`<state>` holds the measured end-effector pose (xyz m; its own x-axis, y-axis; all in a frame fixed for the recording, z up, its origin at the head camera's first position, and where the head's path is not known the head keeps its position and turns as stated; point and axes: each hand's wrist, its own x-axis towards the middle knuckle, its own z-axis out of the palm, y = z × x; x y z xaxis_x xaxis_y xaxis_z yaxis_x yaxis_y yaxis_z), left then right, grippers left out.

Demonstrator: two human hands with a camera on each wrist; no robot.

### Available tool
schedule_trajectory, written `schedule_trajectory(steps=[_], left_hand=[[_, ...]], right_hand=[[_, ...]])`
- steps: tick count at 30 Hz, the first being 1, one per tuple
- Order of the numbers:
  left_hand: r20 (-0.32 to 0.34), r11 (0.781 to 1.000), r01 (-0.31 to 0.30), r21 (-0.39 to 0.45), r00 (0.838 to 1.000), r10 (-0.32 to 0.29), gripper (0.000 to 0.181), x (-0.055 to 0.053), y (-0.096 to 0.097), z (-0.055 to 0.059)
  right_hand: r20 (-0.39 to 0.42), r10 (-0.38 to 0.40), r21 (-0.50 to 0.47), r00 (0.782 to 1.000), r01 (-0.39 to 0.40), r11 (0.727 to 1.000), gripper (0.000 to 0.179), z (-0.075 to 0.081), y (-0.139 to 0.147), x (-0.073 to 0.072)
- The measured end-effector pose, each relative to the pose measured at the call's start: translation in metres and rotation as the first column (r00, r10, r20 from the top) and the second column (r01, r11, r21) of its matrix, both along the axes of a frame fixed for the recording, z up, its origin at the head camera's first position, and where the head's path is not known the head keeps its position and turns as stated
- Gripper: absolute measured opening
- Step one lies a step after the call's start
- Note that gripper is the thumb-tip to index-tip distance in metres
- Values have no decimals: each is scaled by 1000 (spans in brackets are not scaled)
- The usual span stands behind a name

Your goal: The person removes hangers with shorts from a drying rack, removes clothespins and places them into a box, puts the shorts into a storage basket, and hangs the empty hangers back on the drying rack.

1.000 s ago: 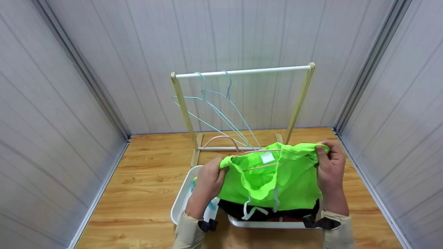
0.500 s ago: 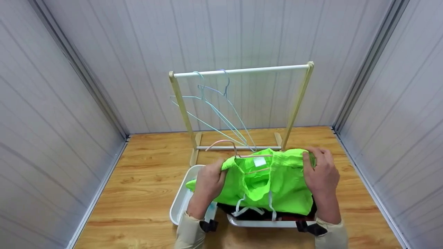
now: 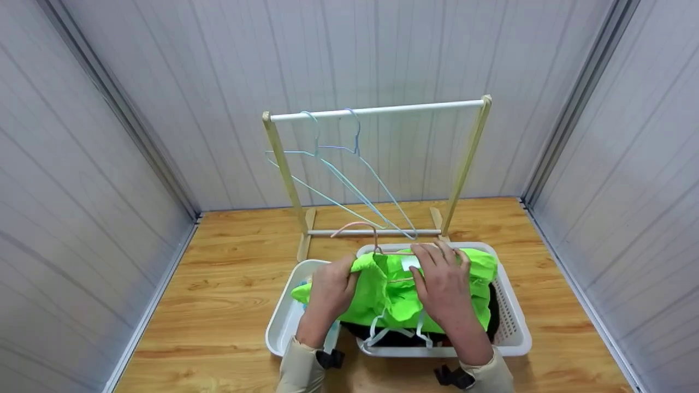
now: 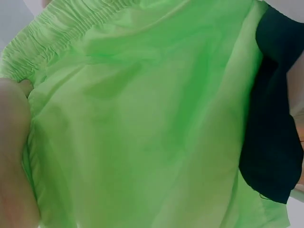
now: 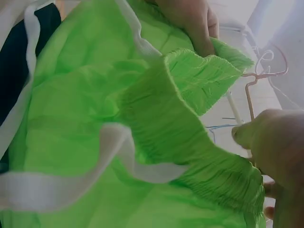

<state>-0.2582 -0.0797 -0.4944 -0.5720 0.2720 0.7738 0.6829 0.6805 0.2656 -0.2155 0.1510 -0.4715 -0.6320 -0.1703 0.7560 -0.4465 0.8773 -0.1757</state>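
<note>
Bright green shorts [image 3: 363,297] with an elastic waistband and white drawstrings are held up over a white basket. A pink wire hanger [image 3: 375,236] sits partly inside the waist opening, its hook sticking up at the left. My left hand [image 3: 330,286] pinches the left end of the waistband. Near the middle of the opening, my right hand [image 3: 445,286] curls its fingers over the hanger's arm, beside the waistband. In the right wrist view the hanger wire [image 5: 251,97] runs down behind the right hand [image 5: 287,154]. Green fabric [image 4: 133,128] fills most of the left wrist view.
The white basket [image 3: 513,322] holds black clothing [image 3: 494,314] under the shorts. A smaller white tray [image 3: 281,322] stands to its left. Behind is a wooden rack with a white rail [image 3: 409,109], where a teal hanger [image 3: 317,134] and a purple-blue hanger [image 3: 357,136] hang. Panel walls surround the floor.
My right hand has let go of the waistband's right end and moved left onto the hanger. The shorts have dropped a little, and the right side sags over the basket. The left hand keeps its pinch.
</note>
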Motion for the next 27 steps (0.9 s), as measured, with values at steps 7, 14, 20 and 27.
schedule_trajectory(steps=[7,14,20,27], left_hand=[[10,1000,4,-14,1000,-4,22,-1,1,-2],[24,1000,0,8,1000,0,19,-4,-1,-4],[18,1000,11,25,1000,-11,20,-6,-1,-6],[37,998,41,40,998,-42,21,-6,3,-4]], right_hand=[[28,-85,0,996,85,996,38,-11,20,-2],[50,-136,-24,989,138,990,34,-16,47,-1],[94,-159,-98,983,168,981,33,-19,69,2],[92,-162,-161,982,176,971,34,-23,91,3]])
